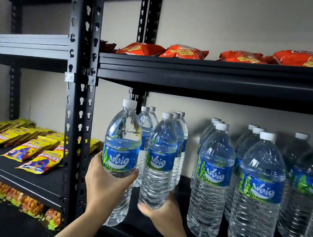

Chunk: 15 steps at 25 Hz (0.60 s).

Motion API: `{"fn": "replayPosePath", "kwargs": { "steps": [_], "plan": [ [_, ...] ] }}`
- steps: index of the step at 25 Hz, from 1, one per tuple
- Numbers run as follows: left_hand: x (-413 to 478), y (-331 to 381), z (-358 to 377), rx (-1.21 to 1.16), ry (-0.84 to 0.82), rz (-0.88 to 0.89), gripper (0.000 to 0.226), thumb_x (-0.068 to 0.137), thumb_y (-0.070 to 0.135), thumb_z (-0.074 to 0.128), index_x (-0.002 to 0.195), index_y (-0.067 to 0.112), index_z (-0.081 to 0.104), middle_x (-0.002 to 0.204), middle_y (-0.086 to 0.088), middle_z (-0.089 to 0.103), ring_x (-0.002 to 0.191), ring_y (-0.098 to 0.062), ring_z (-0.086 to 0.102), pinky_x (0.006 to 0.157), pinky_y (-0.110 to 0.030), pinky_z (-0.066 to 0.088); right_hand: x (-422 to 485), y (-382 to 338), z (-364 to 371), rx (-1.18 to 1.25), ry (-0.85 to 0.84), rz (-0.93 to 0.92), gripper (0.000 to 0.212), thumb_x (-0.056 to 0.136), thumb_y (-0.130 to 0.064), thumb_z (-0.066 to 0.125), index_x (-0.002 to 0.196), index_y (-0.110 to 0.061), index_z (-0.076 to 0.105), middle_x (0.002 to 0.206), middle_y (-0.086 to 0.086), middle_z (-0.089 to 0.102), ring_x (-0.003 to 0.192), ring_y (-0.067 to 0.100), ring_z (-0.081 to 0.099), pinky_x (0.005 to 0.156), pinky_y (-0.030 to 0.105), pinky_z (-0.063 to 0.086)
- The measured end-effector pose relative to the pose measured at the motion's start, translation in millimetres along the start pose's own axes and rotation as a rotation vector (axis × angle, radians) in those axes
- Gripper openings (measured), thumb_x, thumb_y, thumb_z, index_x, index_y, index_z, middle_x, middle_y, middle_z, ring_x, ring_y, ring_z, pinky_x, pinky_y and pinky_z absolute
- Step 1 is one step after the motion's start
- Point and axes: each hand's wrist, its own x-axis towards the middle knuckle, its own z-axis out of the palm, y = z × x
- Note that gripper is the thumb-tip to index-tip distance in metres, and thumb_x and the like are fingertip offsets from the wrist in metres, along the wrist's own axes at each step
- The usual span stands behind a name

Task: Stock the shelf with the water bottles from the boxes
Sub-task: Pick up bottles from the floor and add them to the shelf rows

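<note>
My left hand grips a clear water bottle with a blue label around its middle, upright at the left end of the black shelf. My right hand holds the base of a second such bottle, upright just right of the first. Behind them stand several bottles in rows. More rows of the same bottles fill the shelf to the right. No boxes are in view.
A black upright post borders the bottles on the left. Yellow snack packs lie on the left shelf, orange packs below it. Red snack bags lie on the shelf above, which hangs low over the bottle caps.
</note>
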Motion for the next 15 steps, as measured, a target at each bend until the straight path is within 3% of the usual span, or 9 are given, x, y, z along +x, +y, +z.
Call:
{"fn": "replayPosePath", "kwargs": {
  "steps": [5,10,15],
  "plan": [
    [4,-3,5,0.046,-0.007,0.006,0.085,0.053,0.045,0.092,0.123,0.017,0.055,0.113,0.001,0.060,0.112,-0.019,0.053,0.097,-0.038,0.044,0,-3,0,-0.014,0.002,0.041,0.102,0.040,-0.085,0.072,0.126,-0.035,0.047,0.116,-0.017,0.063,0.108,0.006,0.060,0.094,0.033,0.052],
    [3,-4,7,0.041,-0.009,0.015,0.084,0.053,0.045,0.092,0.123,0.016,0.054,0.112,0.001,0.059,0.110,-0.018,0.053,0.094,-0.033,0.043,-3,-6,-5,-0.021,-0.029,0.034,0.108,0.043,-0.086,0.069,0.134,-0.035,0.040,0.127,-0.012,0.056,0.119,0.011,0.055,0.100,0.035,0.047],
    [9,-10,12,0.040,0.004,0.012,0.084,0.053,0.045,0.093,0.122,0.017,0.054,0.110,0.001,0.059,0.108,-0.019,0.055,0.095,-0.038,0.048,-5,-8,-10,-0.026,-0.064,0.012,0.107,0.050,-0.082,0.070,0.139,-0.034,0.035,0.135,-0.008,0.052,0.125,0.015,0.049,0.103,0.036,0.044]
  ]
}}
